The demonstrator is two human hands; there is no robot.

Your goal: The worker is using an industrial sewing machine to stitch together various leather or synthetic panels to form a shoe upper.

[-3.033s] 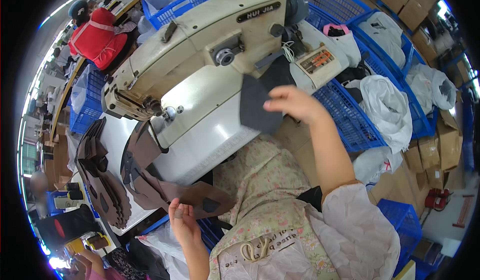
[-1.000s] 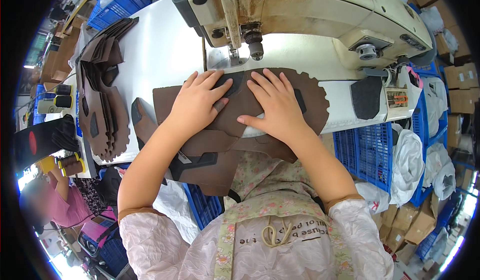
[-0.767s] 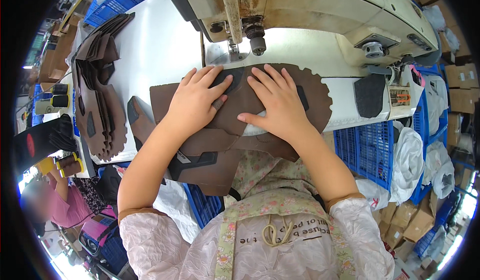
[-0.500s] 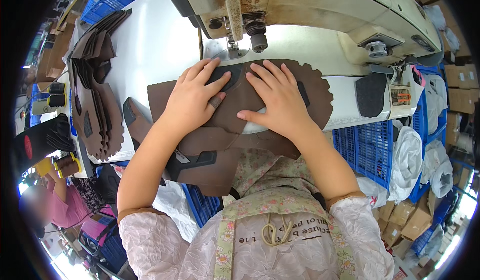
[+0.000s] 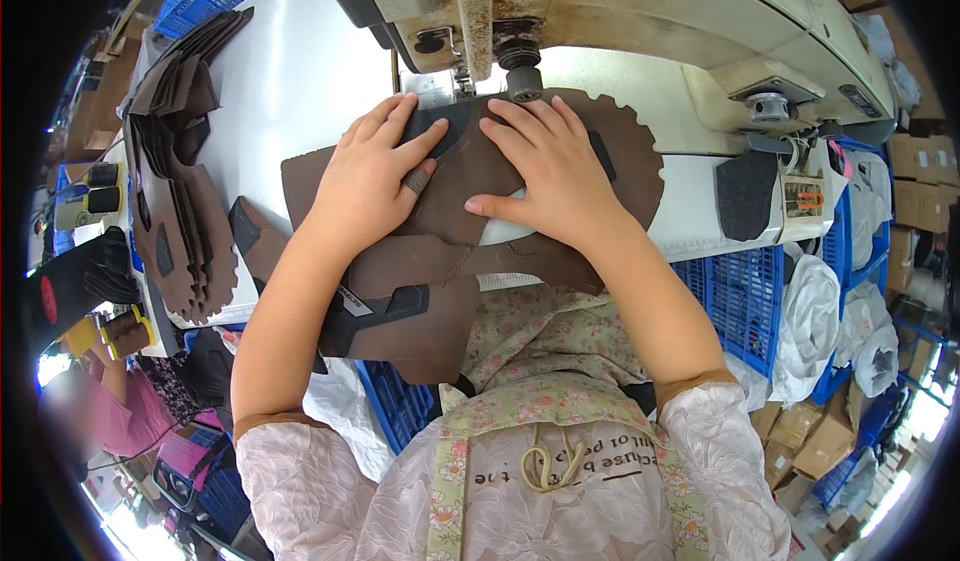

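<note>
A brown leather-like piece (image 5: 455, 201) with black patches and a scalloped right edge lies under both my hands, its far edge close to the presser foot (image 5: 462, 83) of the sewing machine (image 5: 640, 21). My left hand (image 5: 375, 166) rests flat on its left part, fingers spread beside a black patch (image 5: 440, 133); a ring circles one finger. On the right part my right hand (image 5: 550, 171) presses down with fingers apart, its thumb pointing left. The near part of the piece hangs over the table edge toward my apron (image 5: 560, 341).
A stack of similar brown pieces (image 5: 185, 191) lies at the table's left. Thread spools (image 5: 103, 189) stand beyond it. To the right are a loose black piece (image 5: 745, 196) and blue crates (image 5: 740, 301) with white bags (image 5: 812, 321). Another person in pink (image 5: 140, 411) sits at far left.
Both my hands and the brown piece have moved slightly away from me, bringing the far edge up toward the presser foot and roller. The hands keep their spread, flat pose.
</note>
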